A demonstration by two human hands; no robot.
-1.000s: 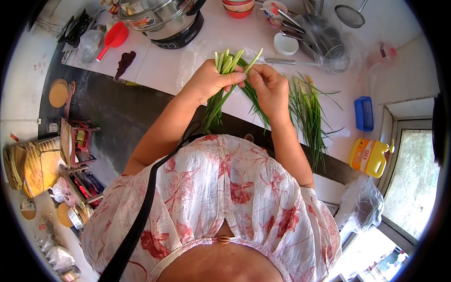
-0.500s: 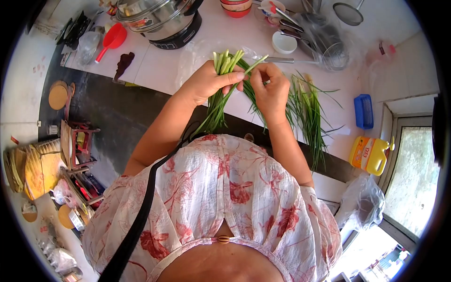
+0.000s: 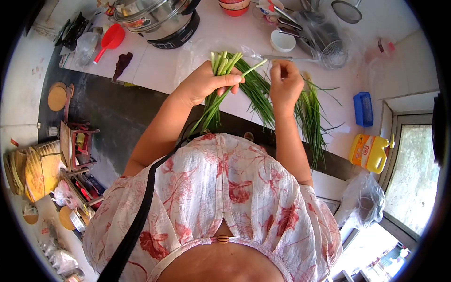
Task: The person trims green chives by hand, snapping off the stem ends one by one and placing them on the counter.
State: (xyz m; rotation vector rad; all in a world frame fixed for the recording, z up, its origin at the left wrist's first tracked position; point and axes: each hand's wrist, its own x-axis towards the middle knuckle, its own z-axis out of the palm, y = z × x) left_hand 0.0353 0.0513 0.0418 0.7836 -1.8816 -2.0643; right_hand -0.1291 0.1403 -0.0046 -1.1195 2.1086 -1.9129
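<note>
My left hand [image 3: 205,83] is closed round a bunch of green stalks [image 3: 212,112], their pale cut ends up and the leaves hanging down. One stalk slants out to the right between thumb and fingers. My right hand [image 3: 285,89] is apart from the bunch, its fingertips pinched together; what they hold, if anything, is too small to make out. Between the hands, a pile of green leaves [image 3: 260,96] lies on the white counter [image 3: 155,70]. More long stalks with pale roots [image 3: 311,110] lie just right of my right hand.
A steamer pot [image 3: 157,21], a red ladle [image 3: 112,37] and a dark cloth [image 3: 122,65] are at the back left. Behind my right hand are a white bowl [image 3: 283,41] and a strainer [image 3: 334,54]. A blue basket [image 3: 363,109] and yellow jug [image 3: 371,152] stand right.
My right hand has moved right, away from the stalks in my left hand, and now shows more of the leaves on the counter. My left hand keeps its hold.
</note>
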